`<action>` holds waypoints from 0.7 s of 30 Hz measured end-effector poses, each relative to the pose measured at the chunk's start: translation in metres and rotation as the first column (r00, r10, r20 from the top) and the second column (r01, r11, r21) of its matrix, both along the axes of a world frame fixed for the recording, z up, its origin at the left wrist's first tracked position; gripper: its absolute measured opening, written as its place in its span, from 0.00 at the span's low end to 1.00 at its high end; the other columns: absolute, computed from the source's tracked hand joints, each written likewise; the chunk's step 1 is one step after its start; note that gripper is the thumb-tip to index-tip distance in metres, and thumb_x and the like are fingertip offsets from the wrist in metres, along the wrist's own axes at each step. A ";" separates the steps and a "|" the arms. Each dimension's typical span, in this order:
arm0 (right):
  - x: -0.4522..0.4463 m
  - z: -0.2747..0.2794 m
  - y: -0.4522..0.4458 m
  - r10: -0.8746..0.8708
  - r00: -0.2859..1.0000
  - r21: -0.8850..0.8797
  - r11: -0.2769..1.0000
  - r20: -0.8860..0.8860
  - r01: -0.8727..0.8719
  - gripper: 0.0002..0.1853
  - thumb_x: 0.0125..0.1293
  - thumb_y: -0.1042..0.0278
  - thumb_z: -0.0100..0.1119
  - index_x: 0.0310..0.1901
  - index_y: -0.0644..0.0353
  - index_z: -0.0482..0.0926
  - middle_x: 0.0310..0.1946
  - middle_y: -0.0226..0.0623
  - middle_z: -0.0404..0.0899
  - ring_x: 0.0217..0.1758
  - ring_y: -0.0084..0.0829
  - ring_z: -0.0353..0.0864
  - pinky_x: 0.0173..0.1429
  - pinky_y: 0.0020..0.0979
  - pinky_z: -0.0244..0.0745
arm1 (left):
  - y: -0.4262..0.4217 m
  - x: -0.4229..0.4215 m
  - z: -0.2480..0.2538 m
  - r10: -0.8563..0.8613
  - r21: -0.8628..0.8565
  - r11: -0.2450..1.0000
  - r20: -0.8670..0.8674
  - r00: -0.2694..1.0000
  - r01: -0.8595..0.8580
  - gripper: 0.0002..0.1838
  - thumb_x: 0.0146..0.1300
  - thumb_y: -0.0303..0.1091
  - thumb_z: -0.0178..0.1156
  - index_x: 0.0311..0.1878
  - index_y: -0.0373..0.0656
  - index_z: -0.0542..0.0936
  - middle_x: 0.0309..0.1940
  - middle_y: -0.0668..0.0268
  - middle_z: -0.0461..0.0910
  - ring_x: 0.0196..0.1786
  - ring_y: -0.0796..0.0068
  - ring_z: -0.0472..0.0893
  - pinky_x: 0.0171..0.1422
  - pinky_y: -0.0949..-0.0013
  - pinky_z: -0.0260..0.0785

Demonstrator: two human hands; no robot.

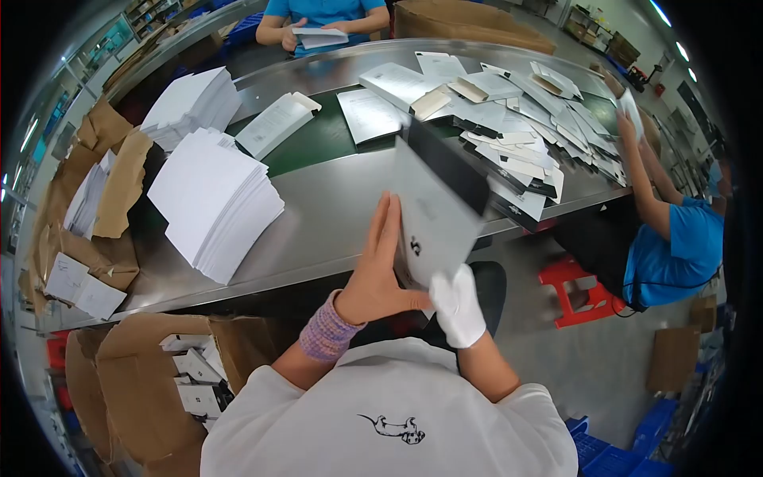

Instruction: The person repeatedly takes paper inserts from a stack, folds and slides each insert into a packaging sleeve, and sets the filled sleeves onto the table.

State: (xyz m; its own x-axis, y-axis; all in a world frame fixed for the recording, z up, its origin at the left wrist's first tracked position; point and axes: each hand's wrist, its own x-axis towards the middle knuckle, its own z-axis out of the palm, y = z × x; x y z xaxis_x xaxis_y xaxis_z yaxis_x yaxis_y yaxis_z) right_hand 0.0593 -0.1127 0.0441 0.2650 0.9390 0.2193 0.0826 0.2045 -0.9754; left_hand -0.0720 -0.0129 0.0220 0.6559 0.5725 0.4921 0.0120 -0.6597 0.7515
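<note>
A thin carton box point(437, 211), light grey with a small black print near its lower left, is held tilted in front of my chest. Its dark upper side is smeared by motion. My left hand point(373, 270), bare with a knitted purple band at the wrist, has its fingers straight along the box's left edge and the thumb reaching toward the bottom. My right hand point(458, 306), in a white glove, grips the lower right corner; its fingertips are partly hidden. Beyond the box, many similar flat cartons point(509, 151) lie heaped on the metal table point(318, 199).
Two stacks of white sheets point(214, 199) stand left on the table, beside a torn brown-paper package point(119, 191). An open cardboard box point(143, 381) with small cartons is at lower left. One co-worker point(318, 24) sits opposite, another point(668, 238) at right near a red stool point(576, 290).
</note>
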 end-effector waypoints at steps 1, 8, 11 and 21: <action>-0.001 0.003 0.003 0.086 0.976 0.121 0.986 0.199 -0.111 0.45 0.71 0.29 0.35 0.69 0.70 0.64 0.69 0.56 0.64 0.73 0.48 0.64 0.74 0.39 0.57 | -0.001 0.000 0.005 -0.039 -0.033 0.999 0.052 0.998 0.041 0.67 0.45 0.56 0.78 0.77 0.33 0.45 0.75 0.39 0.46 0.76 0.39 0.54 0.77 0.49 0.50; 0.002 -0.002 0.021 -0.168 0.743 0.193 0.980 0.648 0.053 0.43 0.64 0.43 0.61 0.72 0.64 0.60 0.64 0.57 0.69 0.66 0.51 0.70 0.69 0.40 0.64 | -0.001 -0.021 -0.012 -0.299 -0.541 0.622 0.503 0.811 0.565 0.43 0.64 0.40 0.65 0.77 0.39 0.53 0.72 0.62 0.61 0.71 0.68 0.64 0.73 0.59 0.58; -0.009 0.000 0.021 -0.154 0.967 0.007 0.988 0.205 0.156 0.51 0.60 0.48 0.68 0.75 0.65 0.51 0.62 0.56 0.71 0.65 0.50 0.73 0.67 0.37 0.66 | 0.001 -0.037 -0.022 -0.247 -0.481 0.782 0.345 0.906 0.396 0.28 0.67 0.36 0.61 0.67 0.36 0.67 0.61 0.60 0.74 0.61 0.68 0.73 0.66 0.63 0.65; 0.006 -0.013 0.018 -0.202 0.926 -0.086 0.979 -0.318 0.184 0.24 0.69 0.68 0.63 0.61 0.67 0.68 0.52 0.38 0.78 0.53 0.26 0.76 0.63 0.29 0.69 | 0.026 -0.048 -0.013 0.134 -0.432 0.901 0.199 0.971 -0.036 0.21 0.72 0.30 0.56 0.63 0.31 0.70 0.53 0.59 0.79 0.54 0.72 0.77 0.61 0.68 0.68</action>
State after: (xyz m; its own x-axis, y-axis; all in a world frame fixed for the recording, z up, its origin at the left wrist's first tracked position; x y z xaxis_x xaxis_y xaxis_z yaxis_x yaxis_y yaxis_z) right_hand 0.0653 -0.0944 0.0314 0.4903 0.8705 0.0423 -0.2067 0.1633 -0.9647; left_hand -0.1195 0.0127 0.0089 0.4996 0.8067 0.3156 -0.1425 -0.2828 0.9485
